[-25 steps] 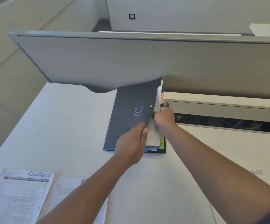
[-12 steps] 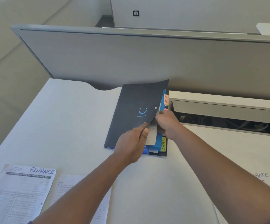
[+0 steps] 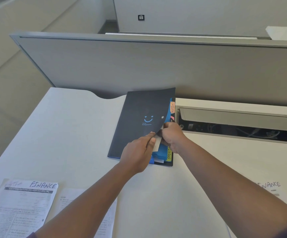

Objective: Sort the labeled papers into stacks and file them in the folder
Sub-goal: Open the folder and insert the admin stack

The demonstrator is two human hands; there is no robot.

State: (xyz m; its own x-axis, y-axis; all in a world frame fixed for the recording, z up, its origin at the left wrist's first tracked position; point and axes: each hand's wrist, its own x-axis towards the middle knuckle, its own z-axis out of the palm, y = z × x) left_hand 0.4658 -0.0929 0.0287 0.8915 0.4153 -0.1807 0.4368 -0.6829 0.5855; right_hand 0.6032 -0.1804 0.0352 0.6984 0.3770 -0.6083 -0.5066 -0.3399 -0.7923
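A dark folder (image 3: 139, 117) with a blue smiley lies on the white desk, its cover lifted at the right edge. Blue dividers show inside, with an orange ADMIN tab (image 3: 172, 107) and a yellow SPORTS tab (image 3: 169, 154). My left hand (image 3: 139, 152) pinches the cover's lower edge together with a white paper (image 3: 157, 146). My right hand (image 3: 171, 136) is curled round that paper's right side inside the folder. Sheets marked FINANCE (image 3: 24, 206) lie at the lower left. Another FINANCE sheet (image 3: 271, 186) sits at the right, partly hidden by my arm.
A grey partition (image 3: 156, 66) stands behind the desk (image 3: 62, 134). An open cable tray (image 3: 238, 124) with a raised lid is sunk into the desk right of the folder. A second printed sheet (image 3: 70, 203) lies under my left forearm.
The white paper has slid deeper into the folder, and my right hand has moved down toward me with it. The ADMIN tab has come into sight. My left hand stays on the cover.
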